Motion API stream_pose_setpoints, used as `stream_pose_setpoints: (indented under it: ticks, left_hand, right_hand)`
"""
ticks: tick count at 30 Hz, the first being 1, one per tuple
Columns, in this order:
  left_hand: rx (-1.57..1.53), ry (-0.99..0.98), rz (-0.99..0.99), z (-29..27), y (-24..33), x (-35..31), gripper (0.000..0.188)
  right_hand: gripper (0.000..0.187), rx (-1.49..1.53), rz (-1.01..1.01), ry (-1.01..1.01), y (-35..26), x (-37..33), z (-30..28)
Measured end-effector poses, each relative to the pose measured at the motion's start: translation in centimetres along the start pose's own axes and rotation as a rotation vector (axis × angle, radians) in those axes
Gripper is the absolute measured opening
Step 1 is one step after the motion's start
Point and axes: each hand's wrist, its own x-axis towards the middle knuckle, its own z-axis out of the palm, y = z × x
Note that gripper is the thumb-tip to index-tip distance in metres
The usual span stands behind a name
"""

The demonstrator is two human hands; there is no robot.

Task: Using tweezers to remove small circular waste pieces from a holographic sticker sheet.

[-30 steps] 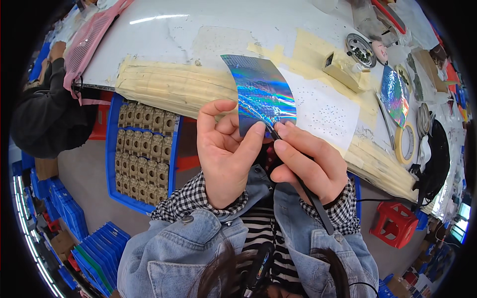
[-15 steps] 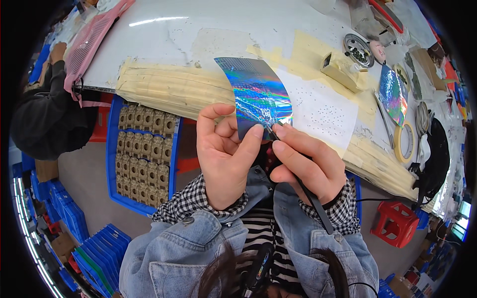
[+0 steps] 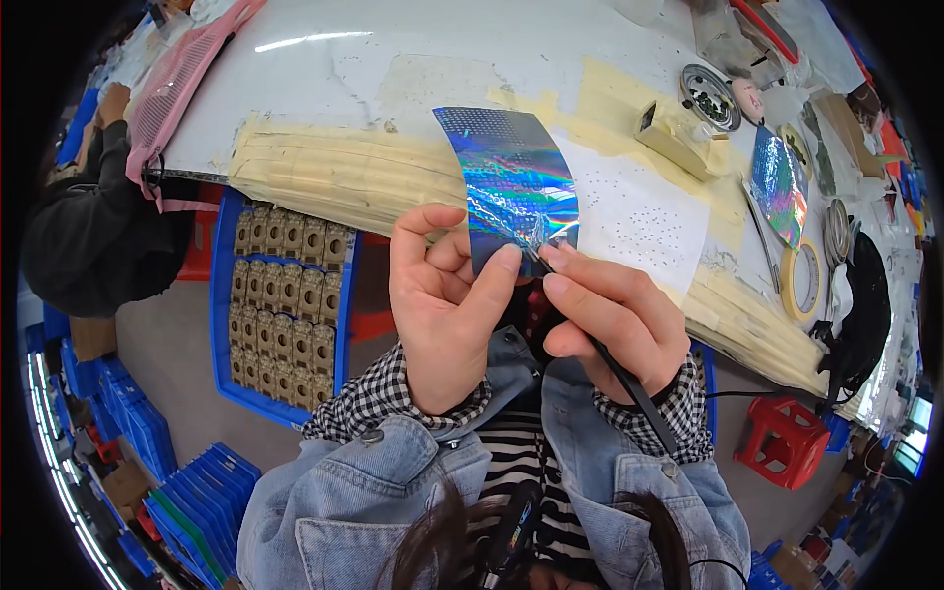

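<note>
My left hand (image 3: pixel 442 305) is closed on the lower edge of a shiny holographic sticker sheet (image 3: pixel 516 167), its thumb on the front. The sheet bows upward and away, with rows of small marks across it. In my right hand (image 3: pixel 629 320) is a pair of slim black tweezers (image 3: pixel 639 393), their tips at the sheet's lower edge beside my left thumb. Whether the tips grip anything is too small to tell. Behind the sheet, a white paper (image 3: pixel 629 221) dotted with tiny dark specks lies on the table.
A blue crate (image 3: pixel 342 315) of tan moulded parts (image 3: pixel 285 290) stands below left. On the table's right are a tape roll (image 3: pixel 801 280), a second holographic sheet (image 3: pixel 779 187), a round dish (image 3: pixel 710 98) and a yellowish block (image 3: pixel 683 143). A person (image 3: pixel 108 216) sits at far left.
The sheet's upper part has shifted slightly and its reflections differ. The tweezers' rear end has swung a little to the right and down with my right hand. My left hand stays in place.
</note>
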Motion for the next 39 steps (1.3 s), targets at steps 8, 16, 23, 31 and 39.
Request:
stream_pose_setpoints:
  ticks: [8, 16, 23, 31, 39]
  left_hand:
    - [-0.037, 0.004, -0.016, 0.15, 0.19, 0.00, 0.041]
    - [-0.028, 0.014, -0.018, 0.01, 0.16, -0.10, 0.040]
    - [-0.034, 0.007, -0.028, 0.09, 0.19, -0.07, 0.039]
    - [-0.039, 0.002, -0.012, -0.13, -0.08, -0.04, 0.039]
    - [-0.042, 0.018, -0.005, -0.21, -0.24, -0.04, 0.039]
  right_hand:
    - [0.035, -0.001, 0.019, -0.025, -0.13, 0.00, -0.42]
    - [0.034, -0.003, -0.007, -0.011, -0.15, 0.03, -0.07]
    - [0.035, -0.009, 0.010, -0.015, -0.11, -0.04, -0.19]
    - [0.035, -0.001, 0.022, 0.001, -0.21, 0.07, 0.01]
    - [0.034, -0.039, -0.032, -0.014, 0.03, -0.06, 0.11]
